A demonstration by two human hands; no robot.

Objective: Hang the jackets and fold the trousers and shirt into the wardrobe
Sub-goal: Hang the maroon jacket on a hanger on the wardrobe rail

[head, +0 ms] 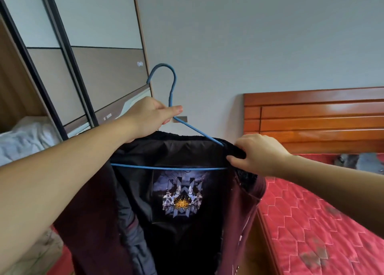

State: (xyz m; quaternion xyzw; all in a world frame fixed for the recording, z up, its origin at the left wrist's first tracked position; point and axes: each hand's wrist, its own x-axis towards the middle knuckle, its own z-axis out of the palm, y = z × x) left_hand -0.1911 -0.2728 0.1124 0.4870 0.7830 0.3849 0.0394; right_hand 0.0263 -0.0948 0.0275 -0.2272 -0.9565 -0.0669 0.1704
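Head view: your left hand [148,116], at centre frame, pinches the neck of the blue hanger [172,91] between thumb and curled fingers, just below its hook, which points up and to the left. Your right hand [256,154], right of centre, grips the dark fuzzy collar of the jacket [180,202] where the hanger's right shoulder runs into it. The jacket hangs open in the lower middle of the frame, maroon outside with a black lining and a printed patch [181,193] below the hanger's bar. The wardrobe [87,67] with its sliding doors fills the upper left. The bed [311,222] with a red quilt and wooden headboard [315,116] sits at the right.
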